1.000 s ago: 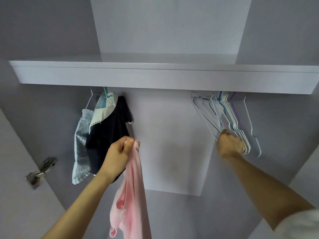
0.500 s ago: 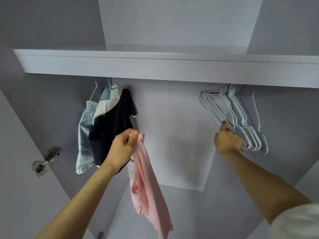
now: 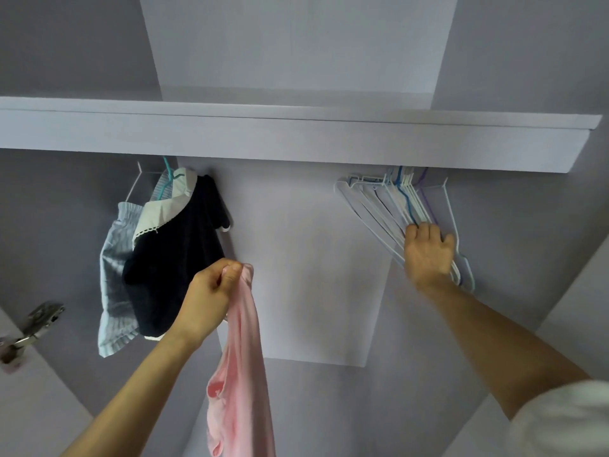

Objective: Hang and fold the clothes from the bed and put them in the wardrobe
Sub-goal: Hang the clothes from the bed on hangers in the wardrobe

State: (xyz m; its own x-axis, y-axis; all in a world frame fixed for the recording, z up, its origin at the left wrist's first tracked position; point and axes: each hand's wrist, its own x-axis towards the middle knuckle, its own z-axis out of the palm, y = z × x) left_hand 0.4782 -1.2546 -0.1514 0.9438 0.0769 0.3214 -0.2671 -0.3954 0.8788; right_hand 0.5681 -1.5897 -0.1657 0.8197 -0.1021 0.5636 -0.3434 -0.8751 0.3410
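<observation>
My left hand point(image 3: 207, 298) grips the top of a pink garment point(image 3: 242, 374), which hangs down in front of the wardrobe's middle. My right hand point(image 3: 428, 255) reaches up to a bunch of several empty white, blue and purple hangers point(image 3: 385, 206) under the shelf at the right; its fingers are curled among the lower hanger bars. At the left a dark top with a white collar point(image 3: 174, 258) and a light striped garment point(image 3: 113, 282) hang on hangers.
A white shelf point(image 3: 296, 140) spans the wardrobe above the hanging space. A metal door hinge point(image 3: 36, 324) sits on the left wall. A white sleeve point(image 3: 563, 420) shows at the lower right.
My right hand has moved rightward into the bunch of hangers, fingers now curled among them. The pink garment has swung back under my left hand. The view has tilted.
</observation>
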